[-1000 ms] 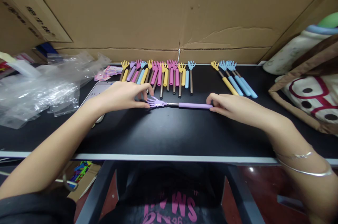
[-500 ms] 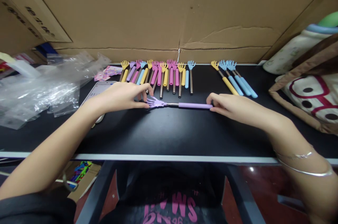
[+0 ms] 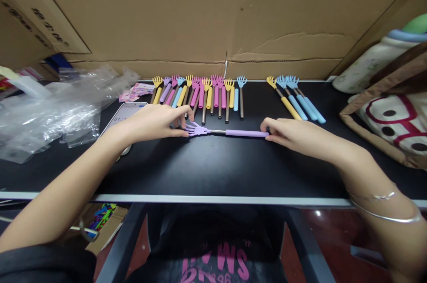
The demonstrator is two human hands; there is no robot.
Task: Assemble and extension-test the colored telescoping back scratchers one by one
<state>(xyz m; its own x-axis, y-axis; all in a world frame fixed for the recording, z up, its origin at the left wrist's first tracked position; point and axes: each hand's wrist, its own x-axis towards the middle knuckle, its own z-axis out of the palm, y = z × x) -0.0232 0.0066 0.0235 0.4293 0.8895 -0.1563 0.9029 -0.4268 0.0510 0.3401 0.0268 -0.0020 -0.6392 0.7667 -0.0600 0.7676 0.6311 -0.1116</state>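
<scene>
A purple back scratcher (image 3: 246, 133) lies crosswise over the black table, its claw end to the left and its grip to the right. My left hand (image 3: 155, 122) pinches the claw tips between thumb and fingers. At the other end, my right hand (image 3: 288, 134) is closed on the tip of the purple grip. Behind them runs a row of metal rods with coloured claws, such as a blue claw rod (image 3: 242, 96), and loose coloured grips, among them a pink grip (image 3: 201, 97). To the right lie several back scratchers with grips fitted, including a yellow back scratcher (image 3: 290, 107).
Clear plastic bags (image 3: 66, 105) heap up at left beside small pink cards (image 3: 136, 91). A phone (image 3: 123, 111) lies partly under my left arm. A fabric bag (image 3: 396, 118) and a bottle (image 3: 367, 62) stand at right. Cardboard (image 3: 200, 16) walls the back. The table's edge (image 3: 213, 200) is near me.
</scene>
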